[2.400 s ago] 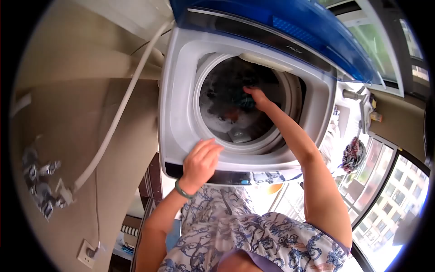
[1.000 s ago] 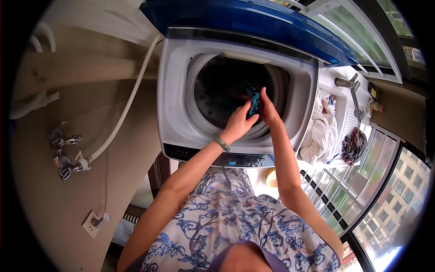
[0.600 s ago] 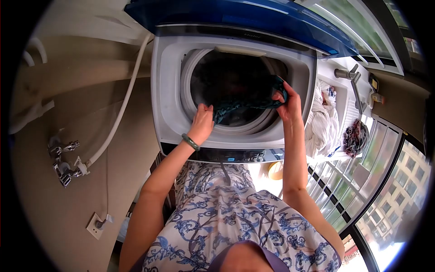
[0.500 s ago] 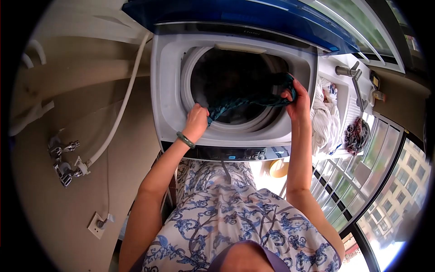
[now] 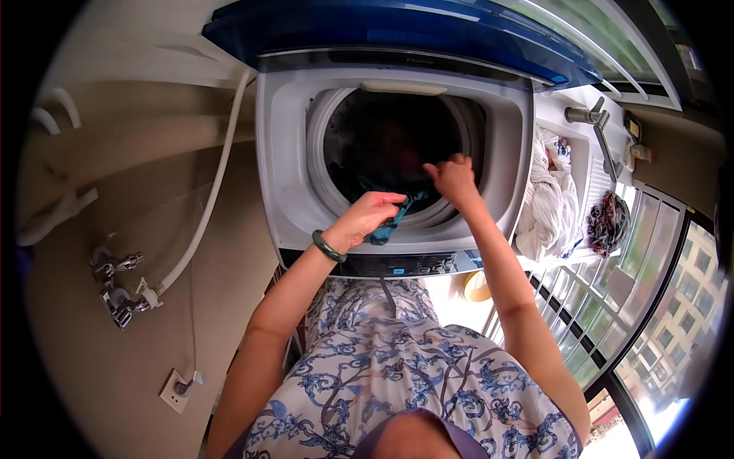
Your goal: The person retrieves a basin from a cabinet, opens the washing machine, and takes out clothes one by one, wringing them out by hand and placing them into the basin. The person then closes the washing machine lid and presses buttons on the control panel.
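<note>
A top-loading washing machine (image 5: pixel 275 176) stands in front of me with its blue lid (image 5: pixel 428 30) raised. At the front of the round tub opening, my left hand (image 5: pixel 371 218) is closed on a dark teal cloth (image 5: pixel 388 232). Part of the cloth hangs over the near rim, and the rest drops into the dark tub. A green bangle (image 5: pixel 329 246) circles my left wrist. Over the right side of the opening is my right hand (image 5: pixel 456 183), thumb and fingers apart, with nothing visible in it. The tub's contents are mostly lost in shadow.
Right of the machine, a white sink (image 5: pixel 577 145) holds white laundry (image 5: pixel 547 199) below a grey faucet (image 5: pixel 592 116). A dark patterned bundle (image 5: pixel 609 223) lies beside it. On the left wall are a hose (image 5: pixel 214 183), metal taps (image 5: pixel 118 287) and a socket (image 5: pixel 177 390).
My right hand has let go of the cloth's far end and moved left over the tub. The stretched cloth now sags into the tub, and my left hand has shifted right with its end.
</note>
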Motion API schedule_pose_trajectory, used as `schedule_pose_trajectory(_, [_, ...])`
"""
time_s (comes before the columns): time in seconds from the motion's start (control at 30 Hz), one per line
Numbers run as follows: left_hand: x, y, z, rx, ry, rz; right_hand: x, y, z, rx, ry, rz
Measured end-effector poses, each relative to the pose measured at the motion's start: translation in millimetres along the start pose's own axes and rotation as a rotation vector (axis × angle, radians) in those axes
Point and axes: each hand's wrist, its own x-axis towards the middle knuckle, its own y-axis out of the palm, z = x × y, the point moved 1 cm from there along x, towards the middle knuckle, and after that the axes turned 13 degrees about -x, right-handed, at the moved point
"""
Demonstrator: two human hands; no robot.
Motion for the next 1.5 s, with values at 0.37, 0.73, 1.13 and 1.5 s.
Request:
schedule_pose_trajectory(0.37, [15, -1, 49, 0.754, 0.653, -0.164, 12, 13, 47, 1.53, 0.385, 0.939])
schedule_pose_trajectory(0.73, [94, -59, -1, -0.707, 0.068, -0.186, -28, -83, 46, 0.834, -0.497, 0.433])
schedule_pose_trajectory(1.13, [68, -27, 3, -0.59, 0.366, -0.237, 4, -30, 47, 0.966, 0.052, 0.068])
schedule_pose_trajectory(1.5, [115, -81, 19, 0.876, 0.507, -0.868, -8, 34, 21, 0.696, 0.514, -0.088])
